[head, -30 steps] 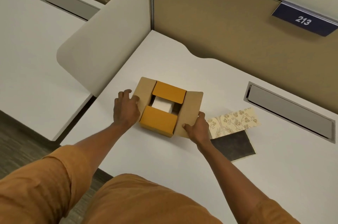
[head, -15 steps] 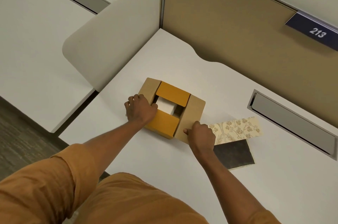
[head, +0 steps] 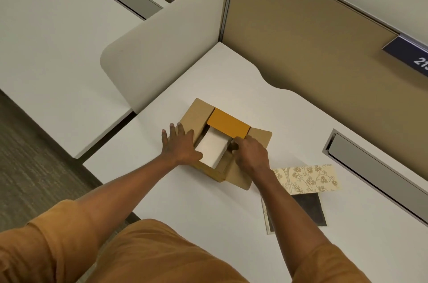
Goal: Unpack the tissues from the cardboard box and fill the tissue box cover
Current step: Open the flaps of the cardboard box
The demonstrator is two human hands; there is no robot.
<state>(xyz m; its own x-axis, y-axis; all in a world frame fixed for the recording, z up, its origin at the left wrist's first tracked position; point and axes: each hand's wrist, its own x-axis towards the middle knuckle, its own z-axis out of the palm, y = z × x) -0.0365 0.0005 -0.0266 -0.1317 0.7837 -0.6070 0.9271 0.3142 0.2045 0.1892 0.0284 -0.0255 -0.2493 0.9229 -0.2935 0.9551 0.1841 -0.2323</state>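
Change: near orange flap, flat over the opening half a second ago, is now pushed aside; white tissue pack (head: 212, 152) lies exposed inside the cardboard box (head: 259, 138) on the desk (head: 208, 76).
Left hand (head: 179, 147): open, flat on the box's left flap.
Right hand (head: 251, 155): curled, fingers reaching into the box beside the pack; grip unclear.
Meaning: pack likely ready to lift out.
Count: one box, one pack visible, one floral tissue box cover (head: 308, 178) lying flat, well right of the box.

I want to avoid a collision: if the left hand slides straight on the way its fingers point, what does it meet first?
Probably the brown side flap of the open cardboard box; left hand lies beside it, depth unclear.
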